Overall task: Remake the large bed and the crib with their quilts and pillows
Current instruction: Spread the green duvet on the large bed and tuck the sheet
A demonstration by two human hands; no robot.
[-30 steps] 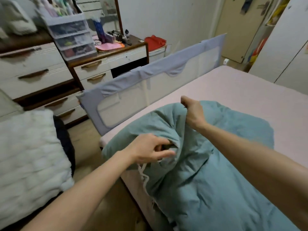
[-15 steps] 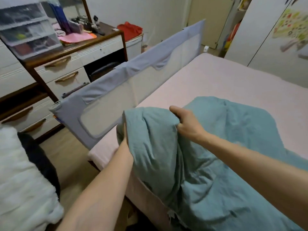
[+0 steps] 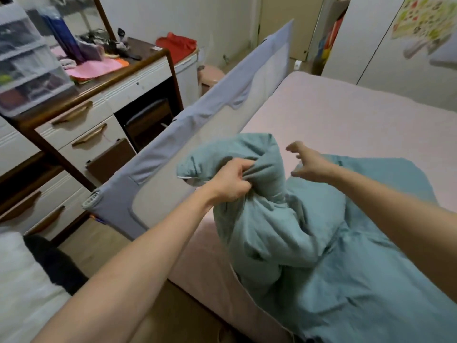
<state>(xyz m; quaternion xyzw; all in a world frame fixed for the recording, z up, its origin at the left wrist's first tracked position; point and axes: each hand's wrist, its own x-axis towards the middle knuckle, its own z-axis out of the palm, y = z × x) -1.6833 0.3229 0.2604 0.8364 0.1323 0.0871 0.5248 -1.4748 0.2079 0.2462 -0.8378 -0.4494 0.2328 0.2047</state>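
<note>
A teal quilt (image 3: 333,256) lies bunched on the near part of the large bed (image 3: 358,120), which has a pale pink sheet. My left hand (image 3: 231,183) grips a raised bunch of the quilt near the bed's left edge and holds it up off the mattress. My right hand (image 3: 305,160) hovers just to the right of that bunch with its fingers spread and holds nothing. No pillow is in view on the bed.
A grey fabric bed rail (image 3: 193,134) runs along the bed's left side. Beyond it stands a dresser (image 3: 99,112) with drawers and clutter on top. A white fluffy blanket (image 3: 22,288) lies at the lower left. White wardrobe doors (image 3: 371,38) close off the far right.
My right hand has let go of the quilt and opened. My left hand now grips the quilt's bunched top and has lifted it higher. The view has shifted a little.
</note>
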